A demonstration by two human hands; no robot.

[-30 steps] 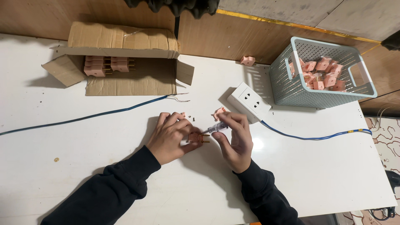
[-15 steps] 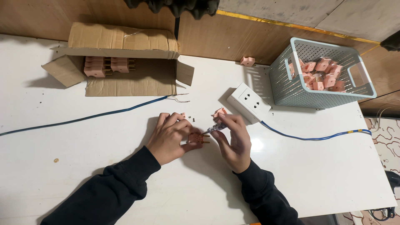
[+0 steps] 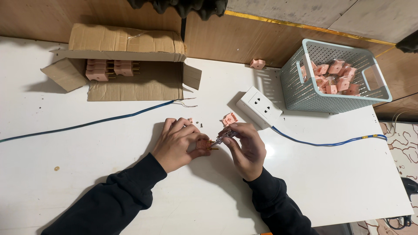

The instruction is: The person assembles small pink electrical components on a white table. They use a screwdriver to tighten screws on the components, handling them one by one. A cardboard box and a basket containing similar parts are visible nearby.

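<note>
clamped in the left hand point(image 3: 179, 143) sits a pink plug point(image 3: 203, 144), right hand point(image 3: 246, 148) pinching a screwdriver point(image 3: 224, 136) against it.

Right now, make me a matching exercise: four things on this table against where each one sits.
Things:
1. cardboard box
2. mesh basket
3. white socket block
4. pink plug

Places:
A. far right, holding pink parts
B. between the two hands
C. far left, lying open on its side
D. middle, on a blue cable

Pairs: 1-C, 2-A, 3-D, 4-B
</note>
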